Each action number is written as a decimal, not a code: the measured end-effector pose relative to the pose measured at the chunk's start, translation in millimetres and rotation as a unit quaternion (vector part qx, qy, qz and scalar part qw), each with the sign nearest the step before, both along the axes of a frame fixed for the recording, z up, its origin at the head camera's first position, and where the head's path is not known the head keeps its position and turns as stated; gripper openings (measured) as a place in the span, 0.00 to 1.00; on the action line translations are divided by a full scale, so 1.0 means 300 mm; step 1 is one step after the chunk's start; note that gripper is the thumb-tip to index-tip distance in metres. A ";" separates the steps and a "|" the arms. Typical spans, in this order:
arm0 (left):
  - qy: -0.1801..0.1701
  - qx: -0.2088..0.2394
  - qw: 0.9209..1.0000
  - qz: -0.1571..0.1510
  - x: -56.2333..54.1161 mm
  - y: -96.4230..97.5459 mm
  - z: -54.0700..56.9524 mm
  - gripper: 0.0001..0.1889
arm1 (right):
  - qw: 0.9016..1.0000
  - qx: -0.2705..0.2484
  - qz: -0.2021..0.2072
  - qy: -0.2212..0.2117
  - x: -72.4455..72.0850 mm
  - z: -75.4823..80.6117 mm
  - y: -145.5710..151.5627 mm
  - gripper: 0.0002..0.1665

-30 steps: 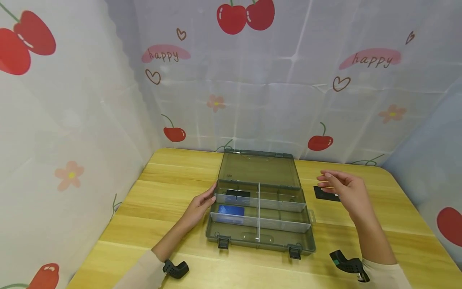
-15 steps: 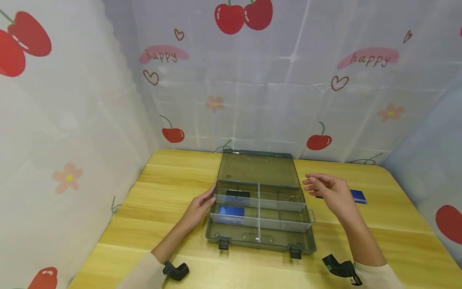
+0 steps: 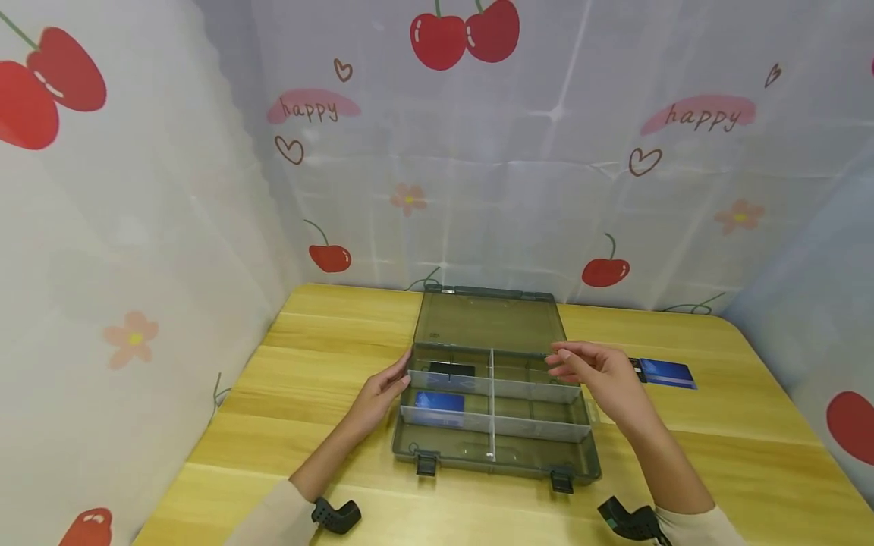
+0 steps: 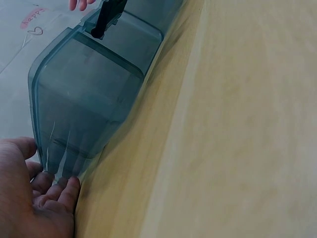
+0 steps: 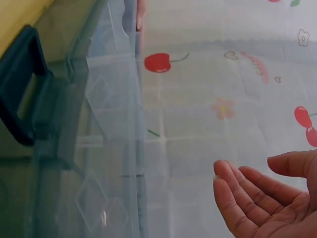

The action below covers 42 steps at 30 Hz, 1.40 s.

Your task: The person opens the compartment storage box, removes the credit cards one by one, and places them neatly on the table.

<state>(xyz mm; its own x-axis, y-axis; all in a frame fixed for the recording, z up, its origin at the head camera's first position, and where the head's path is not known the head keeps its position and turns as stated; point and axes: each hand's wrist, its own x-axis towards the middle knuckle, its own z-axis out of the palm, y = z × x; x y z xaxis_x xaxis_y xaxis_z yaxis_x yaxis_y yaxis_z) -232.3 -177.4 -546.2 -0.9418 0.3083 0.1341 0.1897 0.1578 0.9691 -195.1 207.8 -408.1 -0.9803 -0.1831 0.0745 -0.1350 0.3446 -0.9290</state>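
A grey-green see-through compartment box (image 3: 505, 459) stands on the table with its lid (image 3: 488, 318) laid back. In the head view my left hand (image 3: 372, 394) grips its left side near the hinge. The left wrist view shows the thumb at the rim and curled fingers (image 4: 69, 193) against the outer wall. One left compartment contains a black card (image 3: 452, 370), another a blue card (image 3: 440, 402). Over the back right compartment hovers my right hand (image 3: 601, 375). Its loosely bent fingers (image 5: 252, 198) have nothing between them in the right wrist view.
To the right of the box, another blue card (image 3: 668, 372) lies on the wooden table (image 3: 328, 334), a dark card (image 3: 637, 368) showing beside it, partly behind my right hand. Two black latches (image 3: 426, 465) hang at the box's front. A cherry-print curtain (image 3: 478, 212) encloses the table.
My right hand has moved left from above the cards on the table to over the box's right side, uncovering the blue card there. The left hand has stayed at the box.
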 end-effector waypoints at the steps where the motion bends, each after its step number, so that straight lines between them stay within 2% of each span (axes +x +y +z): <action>1: 0.000 0.001 1.000 0.003 0.001 0.000 -0.003 0.29 | 1.000 0.001 0.003 -0.003 0.002 -0.002 -0.008 0.26; 5: 0.007 0.004 1.000 0.017 0.005 -0.002 -0.007 0.28 | 1.000 -0.005 0.019 -0.016 0.001 0.001 -0.045 0.25; 10: 0.008 0.005 1.000 0.017 0.003 -0.006 -0.001 0.28 | 0.997 -0.023 0.049 -0.045 -0.011 0.022 -0.085 0.23; 15: -0.003 0.001 1.000 0.009 -0.001 -0.007 0.006 0.29 | 0.990 -0.053 0.087 -0.102 -0.025 0.029 -0.116 0.24; 20: -0.002 0.001 1.000 0.005 0.001 -0.001 0.001 0.29 | 0.972 -0.104 0.140 -0.161 -0.041 0.020 -0.134 0.27; 25: -0.006 0.007 1.000 0.007 0.006 0.003 -0.008 0.29 | 0.945 -0.157 0.177 -0.225 -0.050 0.009 -0.160 0.30; 30: -0.009 0.018 1.000 0.002 0.006 0.005 -0.017 0.29 | 0.923 -0.173 0.203 -0.276 -0.060 0.000 -0.188 0.31; 34: -0.005 0.015 1.000 0.003 0.006 0.005 -0.010 0.29 | 0.908 -0.175 0.216 -0.313 -0.078 -0.004 -0.210 0.32; 38: -0.005 0.006 1.000 0.004 0.004 0.004 -0.006 0.29 | 0.900 -0.170 0.212 -0.340 -0.097 -0.003 -0.235 0.33; 42: -0.002 0.004 1.000 0.005 0.003 0.006 -0.003 0.29 | 0.899 -0.162 0.195 -0.358 -0.114 -0.006 -0.263 0.33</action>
